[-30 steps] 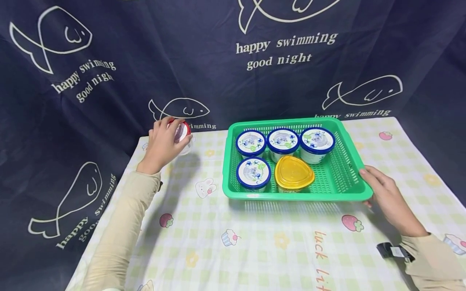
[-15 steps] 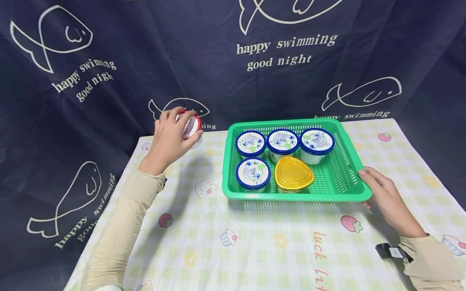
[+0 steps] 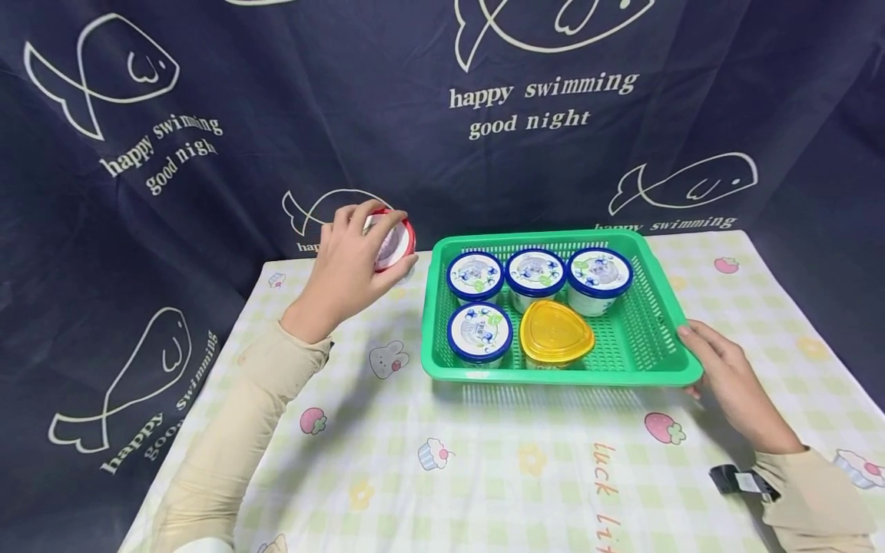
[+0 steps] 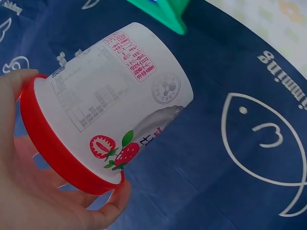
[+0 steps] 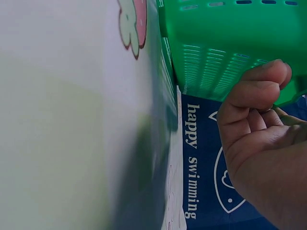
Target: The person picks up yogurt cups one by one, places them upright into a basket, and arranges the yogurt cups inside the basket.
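Note:
My left hand [image 3: 348, 269] grips a white yogurt cup [image 4: 115, 100] by its red lid [image 4: 57, 148], fingers spread round the rim. In the left wrist view the cup is tilted, with strawberries printed on its side. It is held above the table, left of a green plastic basket [image 3: 664, 307]. At the basket's right end, my right hand [image 3: 734, 384] holds the rim, thumb on top and fingers curled under it. Inside the basket stand several blue-lidded cups [image 3: 475, 275] and a container with a yellow lid [image 3: 556, 332].
A checked tablecloth [image 3: 484, 491] with printed cupcakes and strawberries covers the table. Behind and to the left hangs a dark blue curtain [image 3: 346, 92] with white fish drawings. The right part of the basket shows its bare perforated floor.
My left hand has lifted the red-lidded yogurt cup and carried it rightward, toward the basket. The right hand and the basket have hardly moved.

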The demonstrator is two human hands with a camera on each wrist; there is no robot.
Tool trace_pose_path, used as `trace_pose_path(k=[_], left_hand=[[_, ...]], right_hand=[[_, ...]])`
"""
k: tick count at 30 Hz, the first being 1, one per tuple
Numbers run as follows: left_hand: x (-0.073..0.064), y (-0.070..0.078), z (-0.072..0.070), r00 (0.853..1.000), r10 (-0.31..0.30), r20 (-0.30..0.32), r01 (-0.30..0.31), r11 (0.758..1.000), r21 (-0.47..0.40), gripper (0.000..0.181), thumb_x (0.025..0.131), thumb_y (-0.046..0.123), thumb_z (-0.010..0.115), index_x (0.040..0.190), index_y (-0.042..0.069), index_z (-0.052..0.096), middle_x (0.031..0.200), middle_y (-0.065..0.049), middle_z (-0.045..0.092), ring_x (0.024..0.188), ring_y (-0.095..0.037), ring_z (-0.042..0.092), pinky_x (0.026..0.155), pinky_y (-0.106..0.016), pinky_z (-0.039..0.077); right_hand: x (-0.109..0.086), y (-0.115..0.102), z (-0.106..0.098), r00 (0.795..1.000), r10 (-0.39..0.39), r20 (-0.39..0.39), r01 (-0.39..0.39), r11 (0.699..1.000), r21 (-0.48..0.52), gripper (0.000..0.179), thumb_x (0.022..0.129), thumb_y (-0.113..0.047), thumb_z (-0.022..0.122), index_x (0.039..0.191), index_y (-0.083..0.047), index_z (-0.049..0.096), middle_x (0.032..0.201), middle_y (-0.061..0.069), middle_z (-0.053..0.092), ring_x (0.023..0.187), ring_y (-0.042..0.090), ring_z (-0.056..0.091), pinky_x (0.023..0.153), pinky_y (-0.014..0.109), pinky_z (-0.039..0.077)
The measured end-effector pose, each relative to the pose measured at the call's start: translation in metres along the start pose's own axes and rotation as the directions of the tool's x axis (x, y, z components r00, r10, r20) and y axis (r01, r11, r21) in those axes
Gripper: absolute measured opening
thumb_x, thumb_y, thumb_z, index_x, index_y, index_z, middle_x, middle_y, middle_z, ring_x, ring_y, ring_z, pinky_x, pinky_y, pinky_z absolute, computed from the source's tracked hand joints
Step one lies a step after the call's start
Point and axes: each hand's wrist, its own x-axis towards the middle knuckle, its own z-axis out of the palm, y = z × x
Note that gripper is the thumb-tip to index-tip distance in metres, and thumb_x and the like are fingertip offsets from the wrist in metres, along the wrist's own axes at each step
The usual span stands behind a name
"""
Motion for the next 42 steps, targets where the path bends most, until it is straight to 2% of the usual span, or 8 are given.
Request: trace_pose_path(k=[8,11,16,21,25,31,42], left_hand=[[0.005,0.023,0.006,0.997,0.082,0.013,-0.082,0.997,-0.004,0.057,0.090,0.056,0.062,0.135,0.022,0.059,0.136,-0.013,0.049,0.120,-0.035,0.040,0.086,-0.052,0.036],[0.009,0.028,0.007,0.996,0.092,0.007,-0.092,0.996,-0.004,0.056,0.091,0.056,0.061,0.136,0.023,0.058,0.137,-0.011,0.048,0.121,-0.034,0.039,0.087,-0.052,0.036],[0.016,0.038,0.006,0.994,0.106,0.001,-0.106,0.994,-0.007,0.057,0.091,0.056,0.060,0.138,0.024,0.057,0.138,-0.011,0.047,0.123,-0.033,0.038,0.088,-0.052,0.037],[0.026,0.052,0.007,0.990,0.141,-0.010,-0.141,0.990,-0.024,0.057,0.092,0.056,0.058,0.138,0.023,0.056,0.139,-0.010,0.047,0.123,-0.031,0.038,0.087,-0.049,0.038],[0.035,0.067,0.010,0.981,0.191,-0.038,-0.192,0.981,-0.036,0.057,0.093,0.056,0.057,0.138,0.021,0.057,0.138,-0.011,0.048,0.123,-0.031,0.039,0.086,-0.047,0.038],[0.050,0.092,0.014,0.964,0.258,-0.065,-0.262,0.964,-0.051,0.056,0.093,0.056,0.056,0.136,0.020,0.058,0.138,-0.011,0.049,0.123,-0.030,0.040,0.085,-0.045,0.039],[0.067,0.130,0.021,0.949,0.315,-0.034,-0.317,0.943,-0.105,0.056,0.094,0.057,0.054,0.139,0.023,0.056,0.140,-0.009,0.047,0.127,-0.029,0.038,0.089,-0.044,0.040]], right_hand=[[-0.001,-0.001,-0.001,1.000,-0.013,0.016,0.013,1.000,0.006,0.030,0.108,-0.028,0.043,0.133,-0.017,0.054,0.074,-0.001,0.063,0.049,0.018,0.050,0.042,0.033,0.041],[-0.001,-0.002,-0.001,1.000,-0.007,0.012,0.007,1.000,-0.005,0.030,0.108,-0.029,0.042,0.134,-0.018,0.054,0.074,-0.001,0.063,0.049,0.018,0.051,0.043,0.033,0.042],[-0.001,-0.004,0.000,1.000,-0.017,0.009,0.018,0.999,-0.034,0.035,0.108,-0.029,0.041,0.137,-0.013,0.052,0.074,0.000,0.063,0.049,0.019,0.050,0.043,0.033,0.042],[-0.001,-0.003,0.001,1.000,0.001,-0.005,-0.001,1.000,-0.019,0.030,0.108,-0.029,0.042,0.133,-0.018,0.054,0.074,-0.001,0.063,0.049,0.019,0.050,0.043,0.033,0.042],[0.000,-0.001,0.001,1.000,-0.006,0.004,0.006,1.000,0.013,0.026,0.108,-0.026,0.043,0.130,-0.022,0.055,0.073,-0.001,0.064,0.048,0.018,0.050,0.042,0.033,0.041],[-0.003,-0.002,0.001,1.000,-0.002,-0.010,0.001,1.000,-0.012,0.029,0.108,-0.030,0.043,0.132,-0.017,0.054,0.073,0.000,0.063,0.048,0.018,0.050,0.042,0.033,0.042],[-0.002,-0.004,0.000,1.000,0.000,-0.015,0.000,1.000,-0.008,0.036,0.108,-0.030,0.042,0.134,-0.008,0.052,0.071,0.001,0.061,0.048,0.019,0.049,0.042,0.033,0.042]])
